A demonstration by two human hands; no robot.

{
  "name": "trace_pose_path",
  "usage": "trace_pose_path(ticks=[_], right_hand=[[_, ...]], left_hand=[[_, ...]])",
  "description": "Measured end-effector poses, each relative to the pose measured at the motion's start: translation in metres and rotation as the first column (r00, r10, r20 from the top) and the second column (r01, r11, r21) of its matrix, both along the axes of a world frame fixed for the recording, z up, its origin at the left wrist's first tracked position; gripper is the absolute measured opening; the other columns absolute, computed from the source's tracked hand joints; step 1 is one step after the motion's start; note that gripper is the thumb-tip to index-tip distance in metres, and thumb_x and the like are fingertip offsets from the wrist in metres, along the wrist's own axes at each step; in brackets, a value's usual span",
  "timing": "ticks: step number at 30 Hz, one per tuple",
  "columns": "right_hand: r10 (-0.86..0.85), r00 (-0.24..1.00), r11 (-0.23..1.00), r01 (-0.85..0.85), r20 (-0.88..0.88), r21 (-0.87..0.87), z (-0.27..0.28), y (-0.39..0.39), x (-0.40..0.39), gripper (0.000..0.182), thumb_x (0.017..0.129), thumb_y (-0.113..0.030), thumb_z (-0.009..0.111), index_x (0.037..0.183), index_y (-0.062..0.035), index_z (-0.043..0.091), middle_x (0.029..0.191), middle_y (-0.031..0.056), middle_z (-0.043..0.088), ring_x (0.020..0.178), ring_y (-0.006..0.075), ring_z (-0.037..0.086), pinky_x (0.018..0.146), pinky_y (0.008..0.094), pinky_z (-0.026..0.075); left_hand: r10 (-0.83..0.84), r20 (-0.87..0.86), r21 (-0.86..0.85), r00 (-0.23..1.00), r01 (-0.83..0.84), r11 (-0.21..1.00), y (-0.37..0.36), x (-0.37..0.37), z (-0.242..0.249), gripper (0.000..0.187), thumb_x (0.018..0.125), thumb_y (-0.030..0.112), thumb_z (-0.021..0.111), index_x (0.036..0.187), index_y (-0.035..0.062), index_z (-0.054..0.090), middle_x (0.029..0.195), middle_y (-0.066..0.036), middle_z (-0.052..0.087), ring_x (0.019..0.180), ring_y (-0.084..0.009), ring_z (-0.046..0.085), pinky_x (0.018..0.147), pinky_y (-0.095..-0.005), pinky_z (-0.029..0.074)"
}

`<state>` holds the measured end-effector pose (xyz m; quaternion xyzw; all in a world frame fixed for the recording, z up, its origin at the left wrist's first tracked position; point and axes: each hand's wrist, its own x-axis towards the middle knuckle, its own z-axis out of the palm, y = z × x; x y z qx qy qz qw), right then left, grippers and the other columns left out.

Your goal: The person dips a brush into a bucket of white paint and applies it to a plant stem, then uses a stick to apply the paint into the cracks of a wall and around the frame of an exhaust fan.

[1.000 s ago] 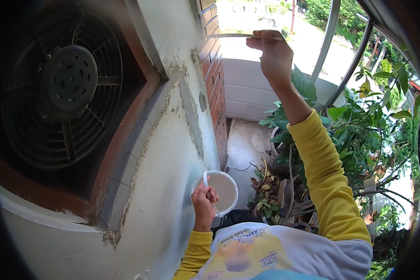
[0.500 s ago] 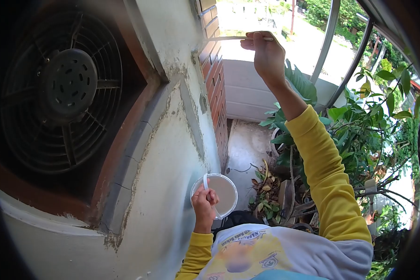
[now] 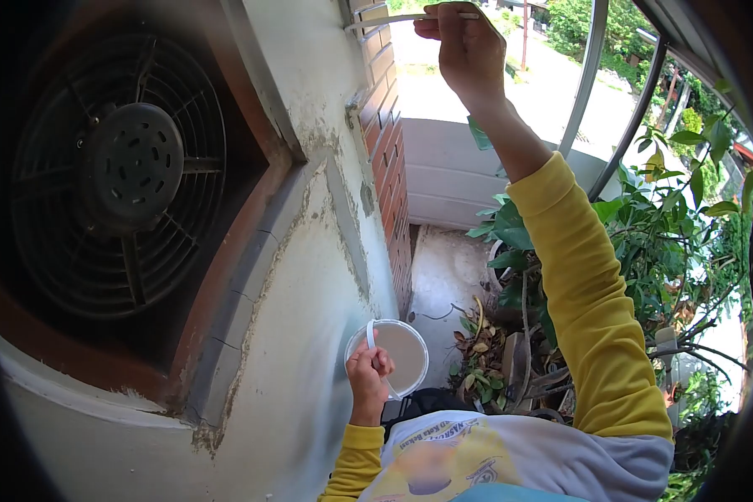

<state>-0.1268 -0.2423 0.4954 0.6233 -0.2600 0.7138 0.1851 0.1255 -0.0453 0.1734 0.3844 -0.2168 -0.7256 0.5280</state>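
Observation:
My left hand (image 3: 368, 374) is closed around the white handle (image 3: 371, 335) of a small round bucket (image 3: 426, 358). The bucket hangs close beside the wall and holds a smooth beige-grey liquid like paint. High up at the top of the view, my right hand (image 3: 470, 48) pinches a slim pale brush (image 3: 402, 17), seen nearly edge-on. Its far end points left and reaches the edge where the pale wall (image 3: 305, 63) meets the brick facing (image 3: 381, 71). Bristles are too small to make out.
A caged exhaust fan (image 3: 134, 167) sits in a brown frame on the left, above cracked, flaking plaster. Leafy plants (image 3: 644, 251) and metal bars (image 3: 586, 75) stand on the right. Dry leaves (image 3: 477, 368) lie on the concrete floor (image 3: 443, 268) below.
My right hand and the brush have moved up and slightly left along the wall edge. My left hand still holds the bucket, a little lower in view as the camera shifts.

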Motion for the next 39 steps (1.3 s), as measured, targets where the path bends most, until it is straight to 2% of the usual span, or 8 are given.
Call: trace_pose_path(ticks=[4, 10, 16, 20, 22, 25, 30, 39], right_hand=[[0.021, 1.000, 0.988, -0.018, 0.018, -0.157, 0.024, -0.002, 0.009, 0.023, 0.097, -0.013, 0.046, 0.086, 0.0041, 0.058, 0.079, 0.0137, 0.064, 0.073, 0.0207, 0.068, 0.064, 0.0297, 0.055], [-0.170, 0.966, 0.985, 0.164, -0.192, -0.048, -0.038, 0.001, -0.004, 0.013, 0.094, -0.004, 0.047, 0.092, 0.0056, 0.056, 0.091, 0.0156, 0.062, 0.081, 0.0243, 0.069, 0.069, 0.0298, 0.058], [-0.024, 0.997, 0.987, 0.035, -0.070, 0.158, -0.074, 0.007, -0.001, 0.014, 0.093, -0.003, 0.048, 0.087, 0.0053, 0.057, 0.084, 0.0152, 0.062, 0.075, 0.0237, 0.069, 0.063, 0.0299, 0.056], [-0.178, 0.973, 0.984, 0.175, -0.149, -0.035, -0.015, 0.001, -0.005, 0.015, 0.093, -0.006, 0.047, 0.088, 0.0049, 0.057, 0.080, 0.0154, 0.063, 0.071, 0.0237, 0.069, 0.062, 0.0298, 0.056], [-0.094, 0.995, 0.994, 0.091, 0.042, 0.058, 0.024, -0.003, 0.003, 0.016, 0.092, -0.006, 0.048, 0.085, 0.0038, 0.058, 0.077, 0.0151, 0.066, 0.069, 0.0230, 0.070, 0.061, 0.0303, 0.055], [-0.093, 0.996, 0.986, 0.094, 0.014, -0.137, 0.077, -0.021, -0.001, 0.016, 0.091, -0.007, 0.048, 0.085, 0.0028, 0.059, 0.075, 0.0136, 0.067, 0.068, 0.0215, 0.070, 0.063, 0.0296, 0.055], [-0.055, 0.998, 0.992, 0.060, 0.044, -0.112, 0.116, -0.019, 0.007, 0.022, 0.095, -0.014, 0.045, 0.085, 0.0012, 0.057, 0.070, 0.0132, 0.064, 0.069, 0.0243, 0.068, 0.063, 0.0323, 0.054], [-0.143, 0.980, 0.989, 0.135, -0.135, -0.067, -0.014, -0.004, -0.012, 0.016, 0.095, -0.007, 0.046, 0.092, 0.0045, 0.056, 0.086, 0.0147, 0.062, 0.077, 0.0235, 0.069, 0.066, 0.0309, 0.057]], left_hand=[[0.005, -0.004, 0.005, 1.000, -0.005, 1.000, 0.000, -0.002, 0.002, 0.039, 0.086, 0.004, 0.039, 0.121, -0.0065, 0.051, 0.057, -0.003, 0.045, 0.042, -0.0095, 0.033, 0.042, -0.0249, 0.030], [-0.005, -0.008, 0.002, 1.000, 0.005, 1.000, 0.000, -0.001, -0.001, 0.040, 0.087, 0.004, 0.038, 0.124, -0.0072, 0.050, 0.058, -0.003, 0.045, 0.042, -0.0096, 0.034, 0.043, -0.0261, 0.031], [-0.002, -0.010, 0.009, 1.000, 0.003, 1.000, 0.000, 0.001, -0.004, 0.041, 0.086, 0.003, 0.038, 0.124, -0.0069, 0.050, 0.058, -0.003, 0.045, 0.042, -0.0099, 0.033, 0.043, -0.0260, 0.031], [0.005, -0.008, 0.010, 1.000, -0.005, 1.000, -0.001, 0.000, -0.005, 0.040, 0.086, 0.003, 0.038, 0.122, -0.0061, 0.051, 0.058, -0.003, 0.045, 0.042, -0.0097, 0.033, 0.043, -0.0256, 0.031], [0.006, -0.017, 0.004, 1.000, -0.006, 1.000, -0.002, 0.000, -0.006, 0.039, 0.086, 0.003, 0.038, 0.122, -0.0058, 0.052, 0.058, -0.003, 0.045, 0.042, -0.0097, 0.033, 0.043, -0.0255, 0.030], [0.013, -0.021, -0.004, 1.000, -0.013, 1.000, -0.002, 0.001, -0.005, 0.039, 0.086, 0.004, 0.038, 0.121, -0.0058, 0.052, 0.058, -0.004, 0.045, 0.042, -0.0098, 0.033, 0.043, -0.0256, 0.030], [0.036, -0.002, -0.006, 0.999, -0.036, 0.999, -0.001, 0.000, 0.002, 0.039, 0.086, 0.004, 0.039, 0.121, -0.0058, 0.052, 0.058, -0.004, 0.044, 0.042, -0.0100, 0.033, 0.043, -0.0260, 0.031], [0.018, 0.005, -0.004, 1.000, -0.018, 1.000, -0.002, -0.002, -0.005, 0.035, 0.086, 0.006, 0.039, 0.115, -0.0056, 0.056, 0.058, -0.004, 0.046, 0.042, -0.0107, 0.034, 0.043, -0.0265, 0.032]])
